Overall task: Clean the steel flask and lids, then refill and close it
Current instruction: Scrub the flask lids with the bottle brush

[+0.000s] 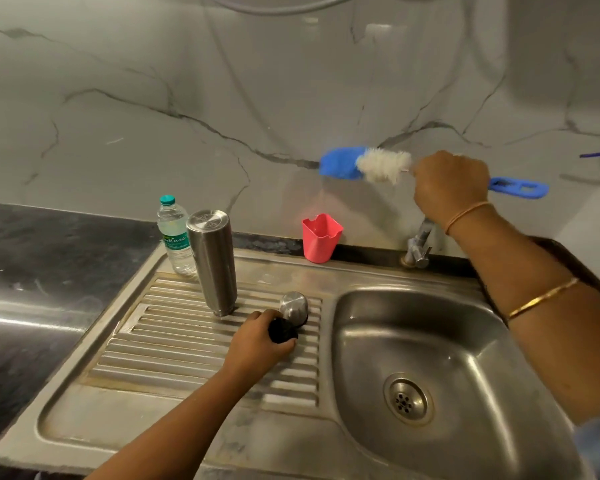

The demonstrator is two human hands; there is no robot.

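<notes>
Steel flask [212, 261] beyond left hand [257, 344]

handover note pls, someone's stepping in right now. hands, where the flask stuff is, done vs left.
Left hand: closed on the black inner lid, low over the ribbed drainboard.
Right hand: gripping the bottle brush, raised over the tap.
Steel flask: upside down on the drainboard, draining. Steel cap sits next to the left hand.
Water bottle stands behind the flask, still capped.
Done, apparently: flask rinsed.
Left: finish the lids if needed, put away the brush, refill, close.
</notes>
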